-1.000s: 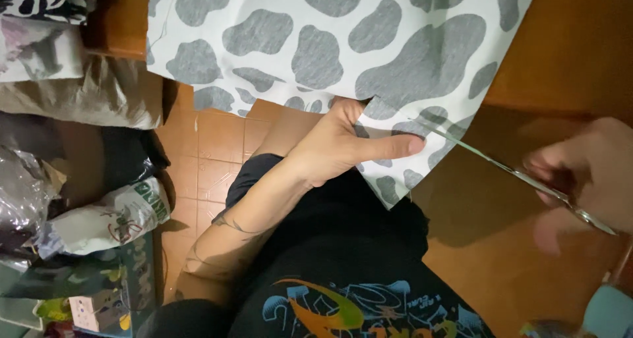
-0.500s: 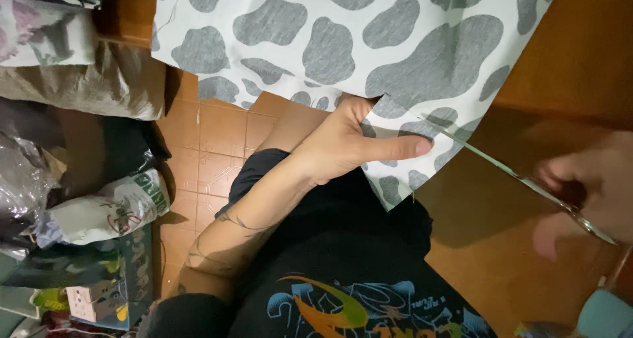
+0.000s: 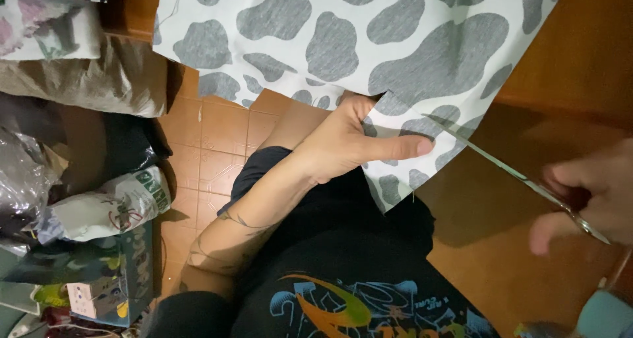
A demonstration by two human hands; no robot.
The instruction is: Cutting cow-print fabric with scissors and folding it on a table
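A white cloth with grey cow-like patches (image 3: pixel 369 41) hangs over the edge of a brown wooden table (image 3: pixel 580 55). My left hand (image 3: pixel 349 143) pinches the cloth's lower hanging flap, forefinger stretched out along it. My right hand (image 3: pixel 587 193) grips a pair of metal scissors (image 3: pixel 501 167) at the right edge of view. The blades point up and left, and their tip meets the cloth's edge just right of my left forefinger.
Below the table lies an orange tiled floor (image 3: pixel 211 140). At the left stand stuffed plastic bags (image 3: pixel 105 209), a grey bundle (image 3: pixel 86 74) and a printed box (image 3: pixel 112 285). My dark shirt with a coloured print (image 3: pixel 343 292) fills the bottom centre.
The view has shifted a little. The scissors' tip has come closer to the cloth's edge beside my left forefinger. My left hand keeps its hold on the flap.
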